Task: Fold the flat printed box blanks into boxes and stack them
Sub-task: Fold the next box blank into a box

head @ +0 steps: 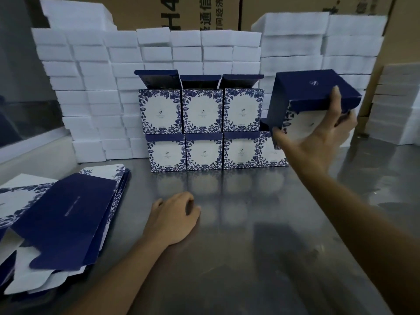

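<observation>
seven folded boxes (202, 123) stand stacked on the surface (250, 246); right hand (322, 133) holds another box (313, 94) tilted above the right-end gap. left hand (172, 219) rests loosely curled, empty, beside flat blanks (61, 214).

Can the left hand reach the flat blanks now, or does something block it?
Probably yes. The left hand rests empty on the table, beside the blanks, with nothing between them.

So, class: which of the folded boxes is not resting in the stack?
The tilted box gripped by the right hand, at the stack's right end; the others sit upright in rows.
</observation>
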The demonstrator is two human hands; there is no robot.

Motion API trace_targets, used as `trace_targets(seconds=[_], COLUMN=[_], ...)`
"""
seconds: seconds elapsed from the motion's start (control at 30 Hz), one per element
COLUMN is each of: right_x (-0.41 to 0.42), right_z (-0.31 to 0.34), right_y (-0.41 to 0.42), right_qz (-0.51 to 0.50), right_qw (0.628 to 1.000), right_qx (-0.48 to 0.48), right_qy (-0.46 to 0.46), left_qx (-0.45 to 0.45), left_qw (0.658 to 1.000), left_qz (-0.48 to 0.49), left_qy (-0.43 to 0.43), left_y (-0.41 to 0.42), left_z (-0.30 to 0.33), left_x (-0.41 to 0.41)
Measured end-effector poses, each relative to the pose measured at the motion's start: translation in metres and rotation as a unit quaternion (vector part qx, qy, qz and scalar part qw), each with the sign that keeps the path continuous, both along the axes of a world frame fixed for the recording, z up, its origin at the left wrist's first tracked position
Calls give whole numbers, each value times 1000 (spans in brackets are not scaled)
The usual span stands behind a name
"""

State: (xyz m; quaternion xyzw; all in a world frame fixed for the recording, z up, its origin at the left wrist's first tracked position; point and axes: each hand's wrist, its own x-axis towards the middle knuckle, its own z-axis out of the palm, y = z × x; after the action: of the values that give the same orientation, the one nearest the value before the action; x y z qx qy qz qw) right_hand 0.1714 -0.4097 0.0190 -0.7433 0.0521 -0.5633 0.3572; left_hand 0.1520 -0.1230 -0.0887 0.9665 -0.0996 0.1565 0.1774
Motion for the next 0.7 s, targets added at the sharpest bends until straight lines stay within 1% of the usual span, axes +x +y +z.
trace_targets(seconds=[0.33, 0.43, 0.57, 0.7], right_x=[66, 84, 101, 116], right_z=[28, 29, 28, 22], right_y=[-21, -20, -19, -19], right_qz=[-33, -30, -31, -25], right_qw=[999, 999, 996, 992], right_qx=[6, 27, 3, 4], right_qy=[7, 35, 85, 120], left_qx=[32, 35, 37, 42], left_qw=[999, 998, 998, 998], left_qz=[36, 45, 49, 48], left_qy=[1, 6, 4, 5], left_y=[-6, -9, -12, -13], left_z=[-2, 0, 1, 1], left_x=[55, 67, 78, 80])
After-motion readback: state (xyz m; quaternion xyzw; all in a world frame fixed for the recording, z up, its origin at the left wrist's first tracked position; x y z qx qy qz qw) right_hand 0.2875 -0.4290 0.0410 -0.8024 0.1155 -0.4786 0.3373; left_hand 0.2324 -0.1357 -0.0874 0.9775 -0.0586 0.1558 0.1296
